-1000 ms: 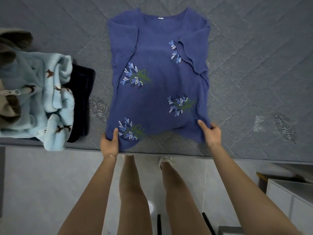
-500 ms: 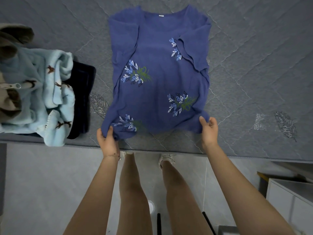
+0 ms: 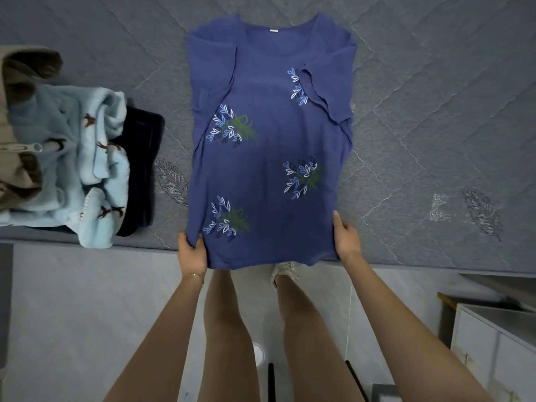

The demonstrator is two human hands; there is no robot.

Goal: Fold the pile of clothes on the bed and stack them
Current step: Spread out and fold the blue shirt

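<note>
- The left hand (image 3: 192, 255) pinches the near left corner of the shirt (image 3: 269, 146), thumb on top of the cloth and fingers curled beneath it.
- The right hand (image 3: 346, 240) grips the near right corner. Its thumb lies along the shirt's side edge, and the other fingers are closed round the cloth.
- Between the two hands the hem is pulled taut and hangs just past the near edge of the bed (image 3: 435, 111).
- The shirt lies front up on the bed, its long axis running from the near edge straight away from the person. The collar points to the far side and the hem to the near edge.
- Both short sleeves are folded inward over the chest.
- It is a dark blue shirt printed with sprigs of white, blue and green leaves, and a small white tag shows at the neck.
- The bed is covered in grey quilted fabric with stitched diamonds and leaf motifs.
- At the bed's near left edge sits a pile (image 3: 72, 169): pale blue fleece with brown birds, a dark navy piece beside it and something olive-brown behind.
- Below is a grey tiled floor (image 3: 72, 314), with a white cabinet (image 3: 493, 349) at the right.
</note>
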